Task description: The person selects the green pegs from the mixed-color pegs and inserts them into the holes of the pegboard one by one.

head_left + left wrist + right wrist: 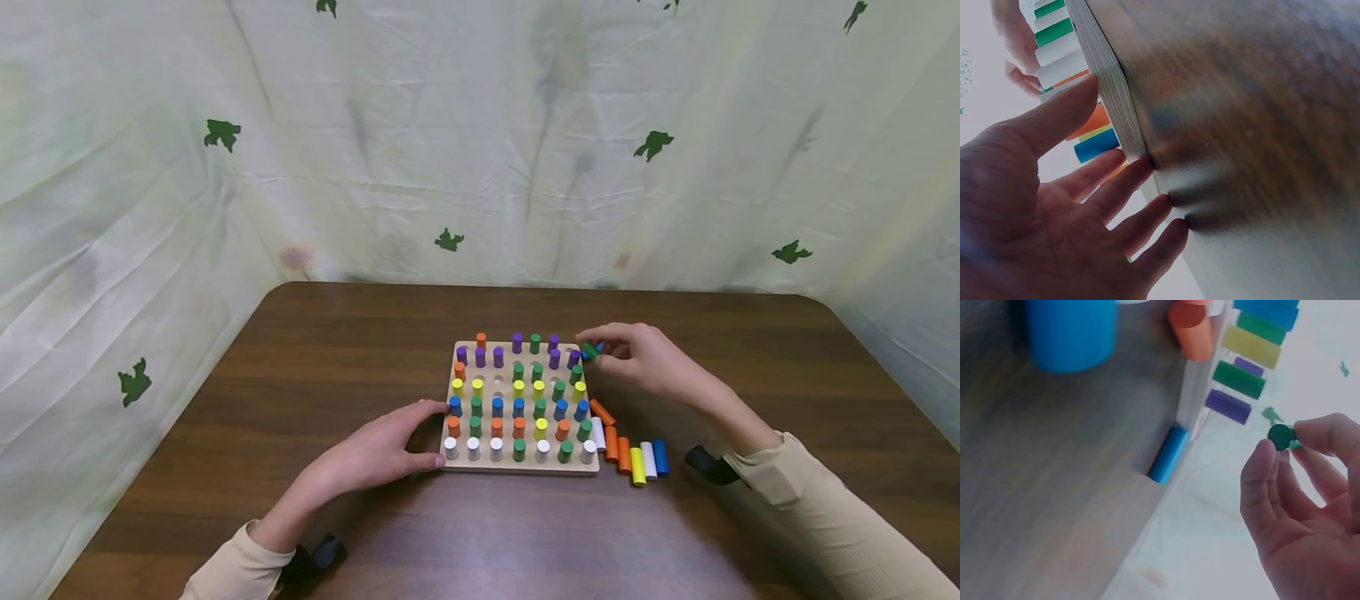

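Note:
A wooden pegboard (525, 467) carries rows of coloured pegs, with several bare holes among the upper rows. My left hand (381, 446) rests against its left side, thumb near the front corner. In the left wrist view, the fingertips (1142, 165) touch the board's side edge, fingers fairly straight. Off the board's far right corner, my right hand (637, 357) pinches a green peg (1280, 437) between thumb and fingertips, raised above the table in the right wrist view. A blue peg (1169, 454) lies on the table beside the board, partly behind the fingers in the head view.
Loose pegs lie to the right of the board: an orange peg (602, 412), a yellow peg (637, 467), a white peg (648, 460), a blue peg (660, 458) and others. The brown table (360, 333) meets a pale curtain (480, 150) behind.

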`<state>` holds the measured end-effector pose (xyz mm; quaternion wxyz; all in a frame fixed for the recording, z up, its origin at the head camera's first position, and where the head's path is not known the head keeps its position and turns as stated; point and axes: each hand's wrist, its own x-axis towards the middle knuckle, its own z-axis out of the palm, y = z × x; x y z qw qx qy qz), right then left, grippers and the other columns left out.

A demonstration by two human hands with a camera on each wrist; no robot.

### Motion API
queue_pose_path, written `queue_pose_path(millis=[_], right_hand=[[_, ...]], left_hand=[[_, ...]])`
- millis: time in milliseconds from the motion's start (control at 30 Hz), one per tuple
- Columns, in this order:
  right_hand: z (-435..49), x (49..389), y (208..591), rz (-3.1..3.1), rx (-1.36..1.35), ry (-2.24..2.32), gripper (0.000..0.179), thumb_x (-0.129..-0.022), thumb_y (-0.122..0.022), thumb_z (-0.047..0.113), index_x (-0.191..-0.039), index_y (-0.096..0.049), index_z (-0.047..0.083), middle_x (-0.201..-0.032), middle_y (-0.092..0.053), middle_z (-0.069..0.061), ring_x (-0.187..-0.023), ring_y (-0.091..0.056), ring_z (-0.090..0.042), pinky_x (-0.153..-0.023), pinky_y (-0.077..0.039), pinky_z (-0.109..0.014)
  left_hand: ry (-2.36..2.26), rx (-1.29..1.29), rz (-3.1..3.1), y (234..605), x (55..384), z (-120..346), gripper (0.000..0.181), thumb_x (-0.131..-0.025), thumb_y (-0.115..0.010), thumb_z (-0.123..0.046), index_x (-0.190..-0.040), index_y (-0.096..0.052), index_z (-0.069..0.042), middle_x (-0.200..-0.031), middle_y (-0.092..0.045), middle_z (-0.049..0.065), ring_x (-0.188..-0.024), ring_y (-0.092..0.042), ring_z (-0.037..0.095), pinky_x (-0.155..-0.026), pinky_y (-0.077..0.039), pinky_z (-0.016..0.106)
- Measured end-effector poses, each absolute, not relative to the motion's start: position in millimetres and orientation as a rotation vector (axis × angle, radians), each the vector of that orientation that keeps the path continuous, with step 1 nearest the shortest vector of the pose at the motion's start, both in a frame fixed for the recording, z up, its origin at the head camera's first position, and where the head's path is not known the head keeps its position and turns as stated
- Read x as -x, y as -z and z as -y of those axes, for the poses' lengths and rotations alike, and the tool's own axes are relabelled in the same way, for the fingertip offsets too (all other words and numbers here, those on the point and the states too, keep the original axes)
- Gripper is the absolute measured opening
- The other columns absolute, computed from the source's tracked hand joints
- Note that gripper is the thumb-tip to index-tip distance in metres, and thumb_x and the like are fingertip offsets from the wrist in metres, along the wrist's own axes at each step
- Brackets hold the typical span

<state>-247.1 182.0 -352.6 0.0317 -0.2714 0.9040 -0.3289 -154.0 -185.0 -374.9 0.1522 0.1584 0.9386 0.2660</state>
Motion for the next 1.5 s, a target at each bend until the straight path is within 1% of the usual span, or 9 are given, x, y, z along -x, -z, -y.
queue_pose_path(millis=[133,267,433,567,833,967,1167,1367,1500], right_hand=[[-178.7,245.2,347.4,-2.789,0.892,1.076,0.034,-0.089,-0.064,0.005,-0.121,-0.067,0.012,-0.108,-0.065,0.0,-0.091,-0.056,-0.02,-0.081,-0.053,-0.037],[-175.0,245.1,344.4,-2.776,0.928,1.149,0.032,-0.088,-0.065,0.002,-0.117,-0.067,0.014,-0.109,-0.066,-0.001,-0.091,-0.058,-0.019,-0.081,-0.054,-0.039],[-171.0,247.6,341.7,-2.754,0.918,1.208,0.03,-0.089,-0.067,0.003,-0.117,-0.066,0.014,-0.11,-0.066,-0.001,-0.092,-0.06,-0.018,-0.083,-0.054,-0.038],[-168.4,250.3,340.3,-2.743,0.908,1.232,0.028,-0.09,-0.071,0.009,-0.117,-0.066,0.013,-0.11,-0.066,-0.002,-0.094,-0.061,-0.019,-0.085,-0.054,-0.038],[-164.4,258.8,340.6,-2.768,0.872,1.241,0.024,-0.091,-0.073,0.016,-0.114,-0.067,0.014,-0.107,-0.067,-0.001,-0.094,-0.064,-0.019,-0.078,-0.055,-0.036],[-164.7,263.8,342.6,-2.796,0.825,1.227,0.023,-0.091,-0.072,0.015,-0.114,-0.067,0.014,-0.106,-0.068,-0.001,-0.094,-0.064,-0.02,-0.077,-0.056,-0.036],[-167.5,270.8,348.0,-2.802,0.78,1.221,0.022,-0.091,-0.071,0.013,-0.113,-0.068,0.012,-0.105,-0.068,-0.003,-0.095,-0.064,-0.022,-0.081,-0.056,-0.041],[-169.3,276.7,353.7,-2.801,0.749,1.233,0.02,-0.091,-0.071,0.012,-0.111,-0.067,0.014,-0.104,-0.068,-0.002,-0.095,-0.064,-0.02,-0.084,-0.055,-0.04],[-169.4,278.9,357.0,-2.795,0.747,1.238,0.021,-0.091,-0.071,0.01,-0.112,-0.068,0.011,-0.104,-0.068,-0.003,-0.095,-0.065,-0.021,-0.083,-0.056,-0.04]], left_hand=[[-0.765,-0.45,-2.694,374.6,153.9,184.7,0.068,-0.086,-0.077,-0.036,-0.144,-0.048,-0.015,-0.147,-0.046,0.009,-0.136,-0.041,0.029,-0.108,-0.034,0.053],[-0.765,-0.455,-2.697,374.6,153.2,185.2,0.068,-0.086,-0.077,-0.035,-0.144,-0.048,-0.015,-0.147,-0.046,0.009,-0.136,-0.041,0.029,-0.108,-0.034,0.053],[-0.766,-0.464,-2.697,374.8,152.8,185.8,0.067,-0.086,-0.077,-0.034,-0.143,-0.049,-0.014,-0.147,-0.046,0.009,-0.137,-0.04,0.03,-0.109,-0.034,0.053],[-0.768,-0.464,-2.696,374.9,153.0,185.7,0.067,-0.086,-0.077,-0.034,-0.143,-0.049,-0.014,-0.147,-0.047,0.009,-0.136,-0.041,0.029,-0.108,-0.034,0.053],[-0.768,-0.461,-2.686,374.3,153.8,185.7,0.068,-0.086,-0.076,-0.036,-0.144,-0.048,-0.014,-0.148,-0.045,0.01,-0.138,-0.039,0.031,-0.109,-0.033,0.054],[-0.765,-0.465,-2.689,374.1,154.3,185.4,0.068,-0.086,-0.076,-0.036,-0.144,-0.048,-0.014,-0.148,-0.045,0.01,-0.137,-0.04,0.03,-0.109,-0.033,0.054],[-0.761,-0.455,-2.688,373.7,153.9,184.6,0.068,-0.086,-0.076,-0.035,-0.144,-0.048,-0.014,-0.148,-0.045,0.01,-0.137,-0.04,0.03,-0.109,-0.034,0.053],[-0.76,-0.456,-2.688,374.3,154.3,184.1,0.068,-0.086,-0.076,-0.034,-0.144,-0.048,-0.014,-0.148,-0.045,0.009,-0.137,-0.04,0.029,-0.109,-0.034,0.052],[-0.758,-0.451,-2.69,374.7,154.3,184.4,0.068,-0.086,-0.076,-0.035,-0.144,-0.048,-0.014,-0.148,-0.045,0.01,-0.137,-0.04,0.029,-0.109,-0.033,0.053]])
